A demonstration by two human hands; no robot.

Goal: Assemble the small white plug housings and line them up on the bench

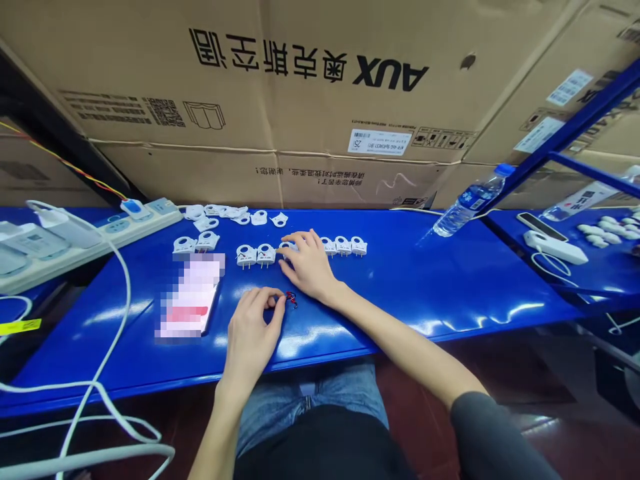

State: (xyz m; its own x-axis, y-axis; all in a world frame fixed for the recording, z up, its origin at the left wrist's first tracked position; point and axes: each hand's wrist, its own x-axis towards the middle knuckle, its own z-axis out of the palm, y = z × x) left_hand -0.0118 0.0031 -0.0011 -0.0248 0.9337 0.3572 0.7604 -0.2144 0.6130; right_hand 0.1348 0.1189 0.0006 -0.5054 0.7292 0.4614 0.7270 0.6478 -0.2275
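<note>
Blue glossy metal bench (425, 280) carries your work: a row of small white plastic plug housings (305, 251) stands finished-looking across its middle, while looser white shells (235, 213) wait far left by the pale power strip (100, 233). Your right hand (310, 267) rests spread over the row; your left hand (253, 327) pinches a tiny red-and-blue wire piece (291, 298) near you
</note>
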